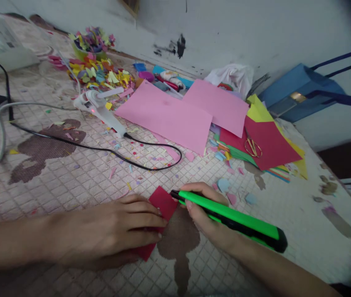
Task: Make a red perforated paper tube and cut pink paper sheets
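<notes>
My left hand lies flat with fingers stretched out over a small red paper strip, pressing it to the tabletop and hiding its middle. My right hand is closed around a long green and black tool that looks like a utility knife. Its black tip points left, close to the paper's upper right edge; whether they touch I cannot tell. No blade shows clearly.
A white glue gun with a black cord rests ahead on the left. Pink sheets lie at the back, with golden scissors on red paper to their right. Paper scraps are heaped near a green bowl. A blue bag stands far right.
</notes>
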The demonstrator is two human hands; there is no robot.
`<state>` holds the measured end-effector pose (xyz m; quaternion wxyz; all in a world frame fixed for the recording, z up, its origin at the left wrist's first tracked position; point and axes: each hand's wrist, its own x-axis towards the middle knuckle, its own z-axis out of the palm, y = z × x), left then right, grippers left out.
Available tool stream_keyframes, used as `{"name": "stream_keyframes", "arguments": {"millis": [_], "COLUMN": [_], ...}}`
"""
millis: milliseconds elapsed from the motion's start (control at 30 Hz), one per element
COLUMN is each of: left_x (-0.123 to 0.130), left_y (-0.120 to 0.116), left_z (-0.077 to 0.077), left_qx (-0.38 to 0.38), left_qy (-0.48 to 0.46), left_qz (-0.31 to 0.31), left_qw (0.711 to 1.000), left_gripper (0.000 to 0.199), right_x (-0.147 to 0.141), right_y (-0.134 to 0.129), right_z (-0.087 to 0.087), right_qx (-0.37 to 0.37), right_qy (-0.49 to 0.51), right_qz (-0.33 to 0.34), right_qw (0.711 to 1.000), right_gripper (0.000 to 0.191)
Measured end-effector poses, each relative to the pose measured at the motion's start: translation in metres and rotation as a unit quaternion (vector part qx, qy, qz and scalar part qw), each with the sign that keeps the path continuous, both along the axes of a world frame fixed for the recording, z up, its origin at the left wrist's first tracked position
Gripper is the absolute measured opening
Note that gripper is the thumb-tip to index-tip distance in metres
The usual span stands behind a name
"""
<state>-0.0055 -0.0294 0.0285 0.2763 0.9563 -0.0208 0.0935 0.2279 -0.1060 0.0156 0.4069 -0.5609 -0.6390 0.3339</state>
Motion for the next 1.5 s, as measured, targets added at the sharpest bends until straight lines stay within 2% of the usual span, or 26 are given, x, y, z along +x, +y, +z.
{"name": "stream_keyframes", "arguments": {"millis": [133,200,567,700,933,1067,1267,1500], "left_x": [-0.003,-0.004,0.003,0.004,0.004,0.006,0.006,0.005], "left_y": [0.007,0.008,-0.004,-0.009,-0.002,0.002,-0.003,-0.006], "left_z": [0.006,0.007,-0.009,-0.014,0.001,0.006,-0.008,-0.013], "left_qx": [0.009,0.016,0.015,0.024,0.081,0.093,0.073,0.071], "left_qy": [0.027,0.033,-0.015,-0.031,0.033,0.046,-0.031,-0.021], "left_qz": [-0.044,-0.047,0.036,0.035,-0.02,-0.042,0.008,0.009], "left_qw": [0.999,0.998,0.999,0.999,0.996,0.994,0.997,0.997], "left_gripper": [0.035,0.035,0.026,0.036,0.038,0.037,0.034,0.038], "right_x": [0.001,0.003,0.0,0.001,0.0,-0.003,-0.005,-0.008], "right_y": [-0.001,-0.001,0.007,0.012,0.006,0.004,0.005,0.006], "right_z": [-0.001,-0.002,-0.001,-0.003,0.0,0.001,-0.004,-0.006], "right_qx": [0.009,0.005,0.006,0.003,0.04,0.047,0.008,0.03], "right_qy": [0.001,0.008,0.02,0.012,-0.005,0.005,0.016,-0.004], "right_qz": [-0.005,-0.002,0.01,0.008,-0.017,0.002,0.042,0.068], "right_qw": [1.0,1.0,1.0,1.0,0.999,0.999,0.999,0.997], "right_gripper": [0.02,0.02,0.02,0.018,0.019,0.019,0.02,0.025]}}
